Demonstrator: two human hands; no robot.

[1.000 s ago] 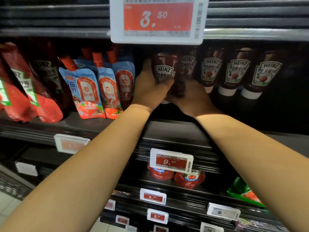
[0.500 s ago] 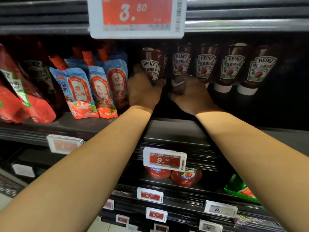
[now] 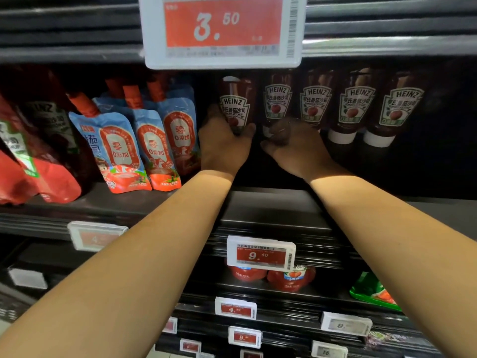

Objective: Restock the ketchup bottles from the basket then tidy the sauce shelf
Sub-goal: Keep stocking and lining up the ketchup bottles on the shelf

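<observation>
Several Heinz ketchup bottles stand cap-down in a row at the back of the dark sauce shelf (image 3: 273, 205). My left hand (image 3: 223, 146) grips the base of the leftmost ketchup bottle (image 3: 235, 104). My right hand (image 3: 294, 146) is wrapped around the white cap of the second ketchup bottle (image 3: 277, 102). Three more bottles (image 3: 355, 104) stand to the right, untouched. The basket is out of sight.
Blue sauce pouches (image 3: 154, 140) and red pouches (image 3: 31, 161) fill the shelf's left part. A big 3.50 price tag (image 3: 222, 29) hangs above. Lower shelves hold a 9.40 tag (image 3: 260, 253), red packs (image 3: 273, 276) and a green packet (image 3: 374, 291).
Both hands have pushed their bottles deeper into the shelf, into line with the row. The view has shifted slightly between frames.
</observation>
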